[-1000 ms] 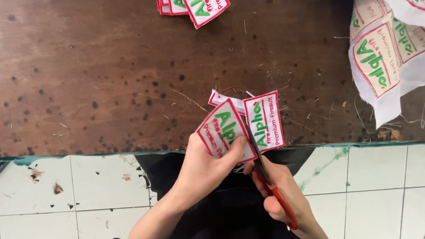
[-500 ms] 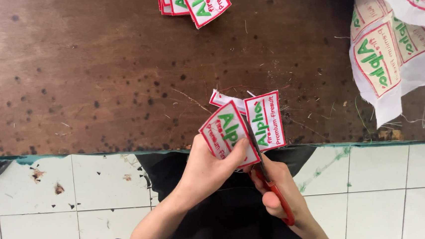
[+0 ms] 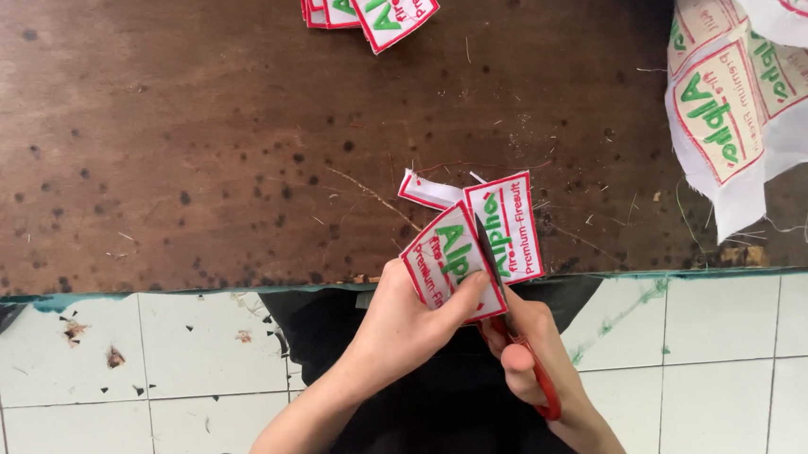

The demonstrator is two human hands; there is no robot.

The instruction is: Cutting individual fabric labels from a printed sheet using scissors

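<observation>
Left hand [image 3: 411,326] pinches a strip of red-bordered patches [image 3: 472,246] at the wooden table [image 3: 180,148] edge; right hand [image 3: 527,356], just beside it, grips red-handled scissors [image 3: 532,370], blade between two patches.

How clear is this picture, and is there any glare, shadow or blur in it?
Head view: soft, even light, no glare on the brown table; the patches in the left hand are sharp; the right hand with the red scissors is slightly soft; shadows are faint.
</observation>
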